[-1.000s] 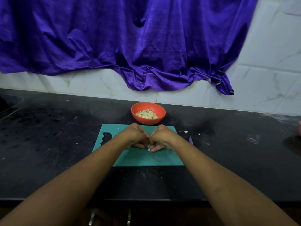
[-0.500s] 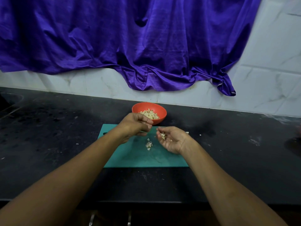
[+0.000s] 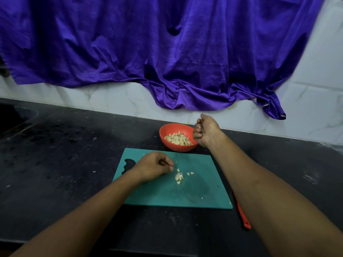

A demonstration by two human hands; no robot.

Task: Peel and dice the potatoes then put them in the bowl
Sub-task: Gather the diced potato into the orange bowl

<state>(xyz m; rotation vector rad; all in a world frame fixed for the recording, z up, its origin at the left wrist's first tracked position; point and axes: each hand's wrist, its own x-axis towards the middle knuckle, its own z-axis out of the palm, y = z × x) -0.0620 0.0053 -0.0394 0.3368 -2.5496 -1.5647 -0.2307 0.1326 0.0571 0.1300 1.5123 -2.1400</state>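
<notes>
The orange bowl [image 3: 164, 135] stands behind the teal cutting board [image 3: 194, 197] and holds a heap of diced potato [image 3: 178, 140]. A small pile of potato dice [image 3: 179, 177] and a few stray bits lie in the middle of the board. My left hand [image 3: 154, 166] rests on the board just left of that pile, fingers curled under, fingertips close to the nearest piece. My right hand [image 3: 205, 131] hovers at the bowl's right rim, curled into a loose fist and tipped towards the bowl. Its inside is hidden.
A red-handled tool [image 3: 243, 216] lies on the black counter [image 3: 65, 154] along the board's right edge, partly under my right forearm. A purple cloth [image 3: 167, 52] hangs on the white tiled wall behind the bowl. Small scraps dot the counter.
My right hand, which cupped dice over the board, has lifted away to the bowl's right rim. My left hand has dropped from near the bowl back onto the board beside the remaining dice.
</notes>
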